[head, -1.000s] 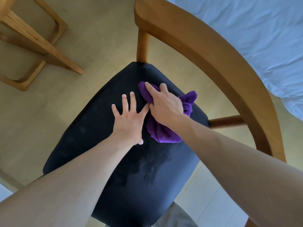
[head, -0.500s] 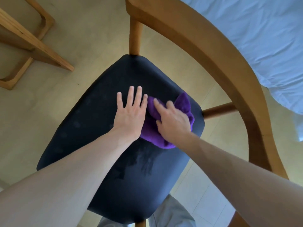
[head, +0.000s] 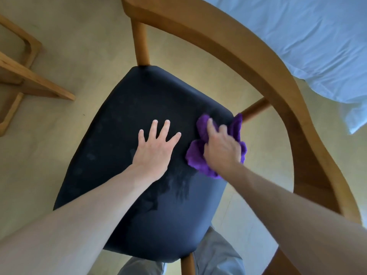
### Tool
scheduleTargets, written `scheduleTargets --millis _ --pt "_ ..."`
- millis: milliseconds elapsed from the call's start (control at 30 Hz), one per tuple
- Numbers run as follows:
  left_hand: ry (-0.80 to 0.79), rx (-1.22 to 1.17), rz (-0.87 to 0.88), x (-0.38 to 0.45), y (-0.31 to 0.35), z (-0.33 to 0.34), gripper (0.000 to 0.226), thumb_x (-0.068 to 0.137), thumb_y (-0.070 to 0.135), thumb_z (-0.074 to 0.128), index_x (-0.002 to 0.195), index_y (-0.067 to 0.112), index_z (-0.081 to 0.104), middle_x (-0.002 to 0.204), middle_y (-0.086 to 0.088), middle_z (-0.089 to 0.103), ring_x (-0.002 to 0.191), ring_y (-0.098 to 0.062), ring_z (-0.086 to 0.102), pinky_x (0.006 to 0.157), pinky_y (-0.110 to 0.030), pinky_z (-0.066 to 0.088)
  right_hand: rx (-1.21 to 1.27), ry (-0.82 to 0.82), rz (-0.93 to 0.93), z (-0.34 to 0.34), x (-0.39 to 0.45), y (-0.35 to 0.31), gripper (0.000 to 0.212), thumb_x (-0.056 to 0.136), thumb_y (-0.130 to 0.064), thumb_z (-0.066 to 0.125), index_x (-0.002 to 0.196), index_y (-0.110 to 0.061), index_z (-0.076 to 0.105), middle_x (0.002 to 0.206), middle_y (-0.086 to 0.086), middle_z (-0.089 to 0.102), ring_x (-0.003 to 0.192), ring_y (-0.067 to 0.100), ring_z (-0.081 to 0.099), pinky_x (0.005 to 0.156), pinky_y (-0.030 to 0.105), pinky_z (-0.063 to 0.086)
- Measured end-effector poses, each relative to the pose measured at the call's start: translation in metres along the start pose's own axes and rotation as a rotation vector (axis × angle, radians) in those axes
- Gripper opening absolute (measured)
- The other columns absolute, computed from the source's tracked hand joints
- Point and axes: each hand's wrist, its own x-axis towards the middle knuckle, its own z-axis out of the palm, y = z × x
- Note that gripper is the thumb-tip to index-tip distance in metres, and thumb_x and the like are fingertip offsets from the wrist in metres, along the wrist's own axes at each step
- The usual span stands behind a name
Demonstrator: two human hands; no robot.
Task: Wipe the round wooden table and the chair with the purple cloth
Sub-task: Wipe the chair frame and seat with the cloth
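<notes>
Two bare hands down on the dark padded seat (head: pixel 127 120) of a curved-back wooden chair (head: pixel 258 62). Left hand (head: pixel 155 149) flat near the seat's middle, fingers straight and spread, holding nothing. Right hand (head: pixel 222 149) pressing a crumpled, fuzzy purple cloth (head: pixel 195 155) onto the seat's right rear corner, fingers curled into its folds; damp smear on the seat just below the cloth.

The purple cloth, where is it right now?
In the head view the crumpled purple cloth lies under the right hand at the right edge of the chair's dark seat cushion, beside the flat left hand.
</notes>
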Motion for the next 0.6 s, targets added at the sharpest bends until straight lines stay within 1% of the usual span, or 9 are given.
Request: scheduleTargets --millis 100,167,233,267,333,400,467,533,600 --pt "0.053 -0.105 -0.029 -0.004 0.001 0.003 0.085 0.094 0.01 0.063 0.161 0.035 0.017 0.171 -0.002 -0.004 0.156 -0.032 -0.004 0.123 -0.057 0.015 -0.102 -0.068 -0.169 0.021 -0.054 -0.002 0.072 0.097 -0.037 0.048 0.16 -0.033 0.015 0.127 0.007 0.047 0.085 0.033 0.065 0.057 0.037 0.036" --pt "0.087 -0.164 -0.039 -0.005 -0.002 0.006 0.082 0.092 0.008 0.066 0.159 0.034 0.026 0.171 0.001 0.002 0.157 -0.029 -0.001 0.124 -0.055 0.013 -0.137 -0.158 -0.302 0.034 -0.086 -0.003 0.072 0.099 -0.038 0.046 0.162 -0.032 0.012 0.125 0.006 0.048 0.082 0.03 0.063 0.053 0.035 0.034" --pt "0.117 -0.194 -0.029 -0.008 -0.007 0.01 0.076 0.092 0.009 0.067 0.157 0.032 0.033 0.171 0.002 0.009 0.157 -0.027 0.003 0.124 -0.054 0.012 -0.151 -0.209 -0.376 0.039 -0.101 -0.003 0.07 0.099 -0.037 0.045 0.161 -0.033 0.012 0.123 0.005 0.048 0.081 0.028 0.061 0.052 0.035 0.033" --pt "0.134 -0.199 -0.023 -0.01 -0.008 0.013 0.073 0.093 0.01 0.067 0.156 0.031 0.036 0.17 0.001 0.011 0.157 -0.027 0.005 0.124 -0.054 0.012 -0.148 -0.185 -0.383 0.036 -0.097 -0.001 0.069 0.098 -0.036 0.047 0.16 -0.035 0.017 0.122 0.005 0.049 0.082 0.029 0.062 0.052 0.035 0.034" --pt "0.158 -0.201 -0.01 -0.014 -0.01 0.017 0.067 0.096 0.014 0.064 0.155 0.029 0.038 0.17 0.001 0.014 0.157 -0.026 0.007 0.124 -0.054 0.013 -0.101 -0.095 -0.296 0.024 -0.072 0.003 0.064 0.095 -0.031 0.05 0.155 -0.039 0.029 0.123 0.005 0.048 0.088 0.033 0.063 0.057 0.037 0.043" --pt "0.162 -0.195 0.004 -0.018 -0.01 0.021 0.063 0.099 0.019 0.059 0.156 0.028 0.036 0.17 0.0 0.013 0.157 -0.026 0.006 0.124 -0.055 0.012 0.06 -0.009 -0.104 0.011 -0.038 0.006 0.057 0.093 -0.023 0.052 0.147 -0.038 0.039 0.122 0.007 0.046 0.096 0.039 0.063 0.071 0.043 0.051" --pt "0.153 -0.199 0.007 -0.02 -0.009 0.023 0.062 0.1 0.03 0.058 0.157 0.028 0.034 0.171 0.0 0.011 0.157 -0.026 0.004 0.124 -0.056 0.011 0.268 0.084 0.123 0.004 -0.004 0.01 0.049 0.093 -0.019 0.051 0.139 -0.035 0.046 0.12 0.009 0.046 0.099 0.042 0.062 0.076 0.041 0.045" --pt "0.134 -0.203 -0.01 -0.018 -0.006 0.021 0.07 0.096 0.043 0.062 0.157 0.027 0.032 0.17 -0.002 0.011 0.157 -0.028 0.004 0.123 -0.058 0.012 0.429 0.122 0.302 -0.005 0.027 0.01 0.05 0.091 -0.018 0.051 0.138 -0.035 0.045 0.119 0.008 0.045 0.097 0.04 0.061 0.076 0.04 0.039" --pt "0.099 -0.138 -0.021 -0.013 -0.001 0.016 0.09 0.088 0.055 0.069 0.159 0.031 0.02 0.169 -0.005 0.014 0.155 -0.033 0.009 0.121 -0.062 0.017 0.419 0.112 0.284 -0.01 0.038 0.002 0.056 0.092 -0.018 0.051 0.143 -0.037 0.037 0.124 0.008 0.043 0.089 0.038 0.059 0.073 0.039 0.039"
